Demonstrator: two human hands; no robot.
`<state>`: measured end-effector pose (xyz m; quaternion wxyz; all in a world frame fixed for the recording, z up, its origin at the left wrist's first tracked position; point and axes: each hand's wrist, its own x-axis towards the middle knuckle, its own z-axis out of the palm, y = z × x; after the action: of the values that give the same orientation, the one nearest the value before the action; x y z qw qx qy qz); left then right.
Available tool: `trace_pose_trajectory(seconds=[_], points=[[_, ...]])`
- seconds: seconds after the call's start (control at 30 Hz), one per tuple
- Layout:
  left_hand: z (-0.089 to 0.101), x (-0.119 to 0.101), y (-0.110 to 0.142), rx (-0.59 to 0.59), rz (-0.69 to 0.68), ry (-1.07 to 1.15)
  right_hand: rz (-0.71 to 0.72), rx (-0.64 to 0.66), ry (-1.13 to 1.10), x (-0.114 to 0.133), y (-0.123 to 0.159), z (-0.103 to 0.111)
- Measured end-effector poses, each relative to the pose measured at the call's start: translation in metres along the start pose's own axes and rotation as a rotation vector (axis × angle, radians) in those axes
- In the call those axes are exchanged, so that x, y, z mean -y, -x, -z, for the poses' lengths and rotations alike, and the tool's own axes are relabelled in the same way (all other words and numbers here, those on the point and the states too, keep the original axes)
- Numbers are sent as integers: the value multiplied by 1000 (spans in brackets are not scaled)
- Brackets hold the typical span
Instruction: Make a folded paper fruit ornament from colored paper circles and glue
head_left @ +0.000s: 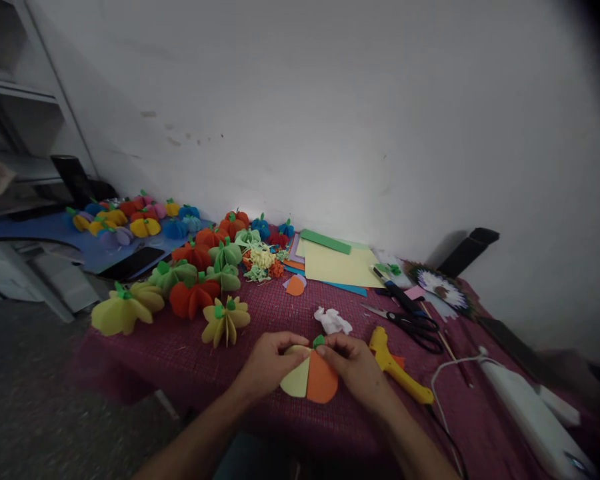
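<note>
Low over the front of the table, I hold a paper pumpkin [323, 380] with one pale yellow half and one orange half. A small green leaf or stem piece [319, 341] stands at its top. My left hand [275, 363] is closed, its thumb and fingers pinching the yellow side near the top edge. On the orange side, my right hand [355, 367] pinches the upper edge close to the green piece. A yellow glue gun [397, 370] lies just right of my right hand. Crumpled white paper [333, 321] rests behind the pumpkin.
Several finished paper pumpkins [193, 297] crowd the table's left side, with more on a blue table [70, 233]. Coloured sheets [343, 267] lie at the back. Black scissors [415, 327], a cutter knife [397, 291] and a white power strip [530, 413] with its cable are on the right.
</note>
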<state>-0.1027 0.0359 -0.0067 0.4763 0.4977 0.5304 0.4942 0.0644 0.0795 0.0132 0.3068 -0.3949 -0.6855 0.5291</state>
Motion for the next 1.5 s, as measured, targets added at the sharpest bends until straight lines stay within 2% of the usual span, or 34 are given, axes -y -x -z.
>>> trace_pose_trajectory(seconds=[0.17,0.37,0.47,0.57,0.7,0.77,0.83,1.03,1.2,1.5], points=[[5,5,8,2,10,17,-30,-6,-14,-7,1,-1],[12,13,15,-135,-102,-340,-22,32,93,-12,-3,-7],[12,11,21,-234,-175,-557,2,-9,274,-12,-4,-10],[4,9,31,-303,-338,-832,52,-92,603,-8,-5,-11],[-8,10,47,-95,-555,-1029,213,-175,957,-6,0,-5],[-11,14,52,0,-589,-1088,286,-140,1043,-10,3,0],[-12,17,55,48,-581,-1123,340,-80,1112,-17,7,3],[-12,17,52,82,-542,-1138,395,70,1235,-25,9,1],[-14,14,51,72,-524,-1135,377,78,1315,-19,11,-1],[-13,12,53,92,-470,-1137,357,130,1298,-26,24,-4]])
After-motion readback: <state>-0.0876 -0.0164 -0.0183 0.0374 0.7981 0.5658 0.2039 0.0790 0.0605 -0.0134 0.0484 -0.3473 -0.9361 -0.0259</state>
